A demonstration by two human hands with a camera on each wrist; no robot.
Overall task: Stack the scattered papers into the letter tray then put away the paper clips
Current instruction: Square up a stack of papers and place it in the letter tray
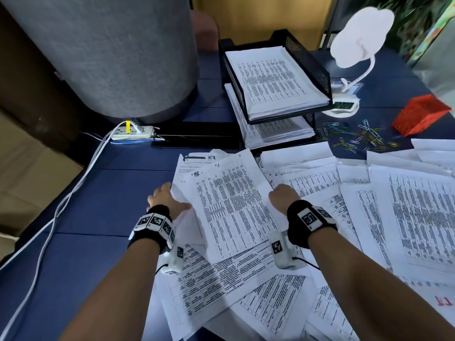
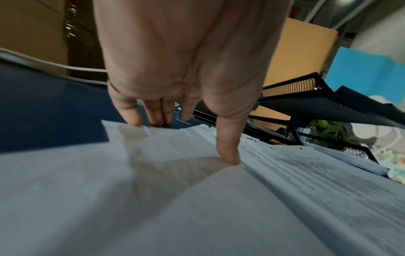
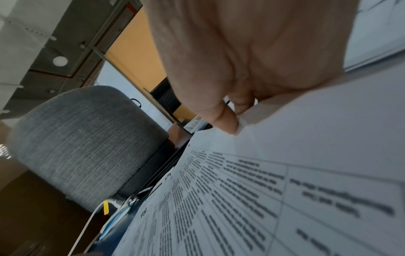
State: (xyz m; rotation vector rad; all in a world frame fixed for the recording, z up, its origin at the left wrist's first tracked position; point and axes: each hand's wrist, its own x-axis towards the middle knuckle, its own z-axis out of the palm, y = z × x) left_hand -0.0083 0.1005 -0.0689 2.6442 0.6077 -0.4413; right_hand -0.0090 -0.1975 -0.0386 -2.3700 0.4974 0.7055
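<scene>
Both hands (image 1: 170,200) (image 1: 280,195) grip printed sheets (image 1: 234,205) edgewise.

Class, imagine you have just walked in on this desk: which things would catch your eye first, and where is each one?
First, the scattered papers covering the near and right side of the blue table, with the left hand and right hand gripping opposite edges of one printed sheet. Behind them stands a black two-tier letter tray, already holding paper. To its right lie coloured paper clips beside a tipped red mesh box.
</scene>
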